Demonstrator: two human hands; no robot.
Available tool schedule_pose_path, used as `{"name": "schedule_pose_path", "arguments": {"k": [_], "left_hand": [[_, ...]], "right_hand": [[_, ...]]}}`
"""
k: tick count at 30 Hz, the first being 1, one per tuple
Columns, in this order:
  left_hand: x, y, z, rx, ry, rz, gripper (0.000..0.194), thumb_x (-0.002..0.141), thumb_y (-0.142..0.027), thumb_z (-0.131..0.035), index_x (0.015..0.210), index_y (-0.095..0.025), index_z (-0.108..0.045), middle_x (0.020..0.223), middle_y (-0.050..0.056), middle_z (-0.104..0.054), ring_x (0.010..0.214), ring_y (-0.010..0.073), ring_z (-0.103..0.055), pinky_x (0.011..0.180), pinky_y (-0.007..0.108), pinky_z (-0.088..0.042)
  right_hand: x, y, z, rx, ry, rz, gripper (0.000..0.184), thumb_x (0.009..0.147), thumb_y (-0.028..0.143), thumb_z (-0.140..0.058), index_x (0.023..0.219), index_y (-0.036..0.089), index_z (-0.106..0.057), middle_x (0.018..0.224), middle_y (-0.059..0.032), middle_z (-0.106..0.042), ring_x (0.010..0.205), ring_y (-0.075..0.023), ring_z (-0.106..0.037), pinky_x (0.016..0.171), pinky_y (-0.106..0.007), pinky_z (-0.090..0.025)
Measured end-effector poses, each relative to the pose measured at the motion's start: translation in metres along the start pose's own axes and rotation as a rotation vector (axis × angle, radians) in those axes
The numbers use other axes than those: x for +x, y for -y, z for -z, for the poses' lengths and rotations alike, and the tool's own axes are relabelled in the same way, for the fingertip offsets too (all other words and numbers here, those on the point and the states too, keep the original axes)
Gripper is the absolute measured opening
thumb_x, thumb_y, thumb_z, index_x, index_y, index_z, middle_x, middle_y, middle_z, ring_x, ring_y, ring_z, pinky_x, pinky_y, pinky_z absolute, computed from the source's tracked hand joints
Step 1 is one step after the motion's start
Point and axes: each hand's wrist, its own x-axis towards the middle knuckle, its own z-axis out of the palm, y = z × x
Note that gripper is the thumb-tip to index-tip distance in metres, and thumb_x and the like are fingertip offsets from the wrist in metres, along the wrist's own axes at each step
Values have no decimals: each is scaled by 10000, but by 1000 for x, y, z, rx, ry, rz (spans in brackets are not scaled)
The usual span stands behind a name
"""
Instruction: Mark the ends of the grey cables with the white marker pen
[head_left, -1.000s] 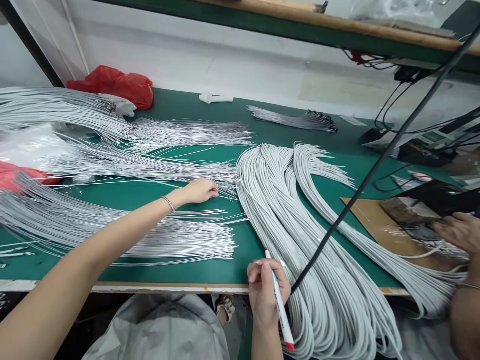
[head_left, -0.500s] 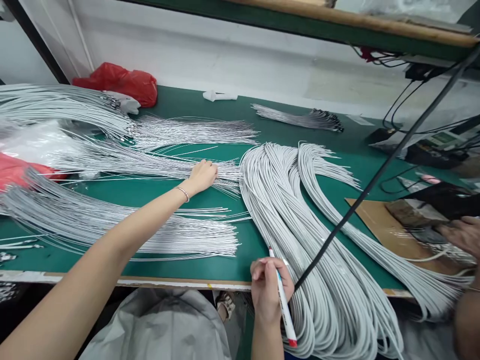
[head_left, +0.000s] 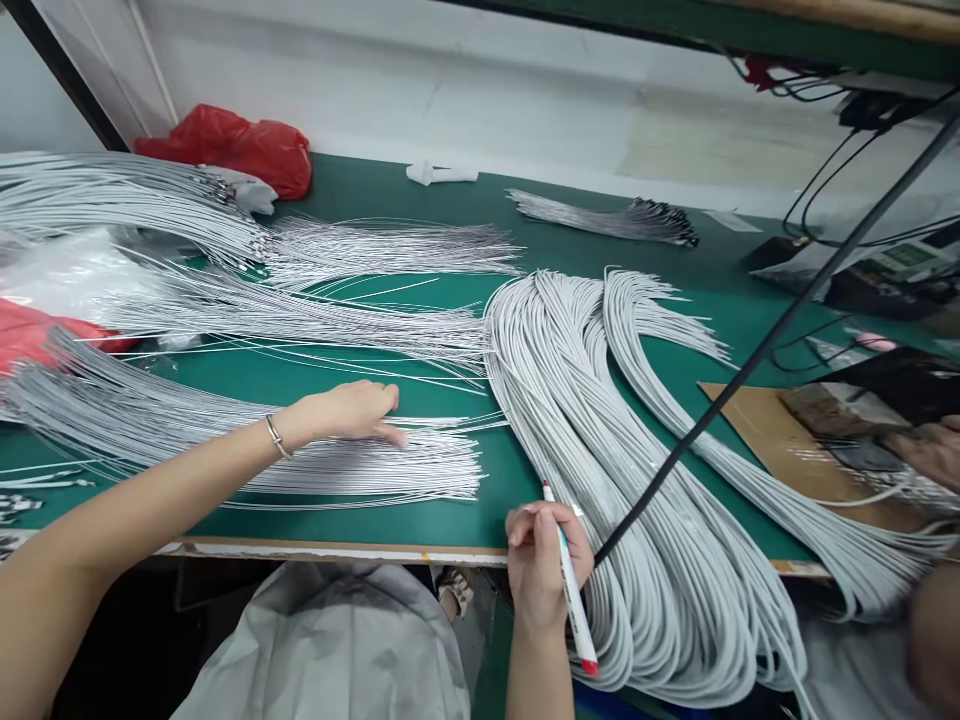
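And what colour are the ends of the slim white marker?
Both ends of the slim white marker are red; the head view shows it best.

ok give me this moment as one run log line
left hand: open over near wires | right hand: holding marker | looped cables: draped over table edge | red bag: at back

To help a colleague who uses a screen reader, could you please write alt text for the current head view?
A person's right hand holds a white marker beside looped pale cables; the open left hand is over a bundle of thin wires on a green table.
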Motion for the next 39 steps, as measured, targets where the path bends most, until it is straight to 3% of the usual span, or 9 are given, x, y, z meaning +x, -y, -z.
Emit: {"name": "schedule_pose_path", "arguments": {"k": [4, 8, 15, 26, 34, 36, 39], "left_hand": [[-4, 1, -3, -33, 22, -32, 246, 853, -424, -522, 818, -184, -561, 795, 52, -623, 669, 174, -534, 528, 239, -323], [-11, 4, -6, -67, 19, -97, 213, 864, -364, -504, 730, -203, -545, 749, 10, -615, 664, 149, -527, 543, 228, -322], [-26, 5, -21, 4, -141, -204, 200, 890, -249, -434, 723, -200, -534, 721, 20, -600, 671, 164, -522, 578, 264, -303], [-38, 5, -7, -156, -184, -143, 279, 961, -353, -271, 881, -193, -485, 655, 3, -553, 540, 139, -459, 521, 245, -303], [-45, -5, -2, -284, -143, -177, 381, 959, -417, -268, 886, -198, -571, 766, 15, -591, 658, 141, -516, 597, 232, -340], [-51, -11, 6, -338, -128, -184, 398, 955, -430, -276, 898, -194, -590, 741, 9, -574, 632, 133, -496, 573, 228, -334], [-60, -22, 14, -374, -74, -246, 390, 951, -430, -304, 902, -190, -607, 743, 8, -570, 639, 128, -491, 581, 223, -342]], "right_hand": [[1, 0, 0, 2, 2, 12, 163, 833, 277, -583, 718, 164, -600, 434, 51, -470, 400, -75, -415, 411, -194, -317], [2, 0, -1, -8, 9, 28, 170, 831, 287, -585, 715, 163, -599, 430, 51, -474, 393, -76, -411, 406, -194, -320], [1, 0, -2, -7, 10, 17, 167, 830, 290, -588, 718, 167, -600, 431, 51, -475, 394, -76, -407, 409, -193, -317], [3, 2, 4, 98, -24, -33, 180, 855, 326, -563, 742, 186, -565, 426, 70, -428, 393, -68, -350, 426, -193, -320], [3, 8, 4, -23, -42, -17, 188, 844, 327, -582, 738, 172, -577, 441, 65, -448, 398, -68, -395, 413, -188, -330], [5, 8, 4, -130, -6, -29, 192, 835, 347, -585, 783, 162, -591, 448, 53, -484, 390, -77, -422, 391, -187, -326], [7, 9, -4, -180, 183, -75, 343, 774, 446, -618, 956, 157, -592, 522, 27, -570, 386, -86, -436, 370, -198, -330]]}}
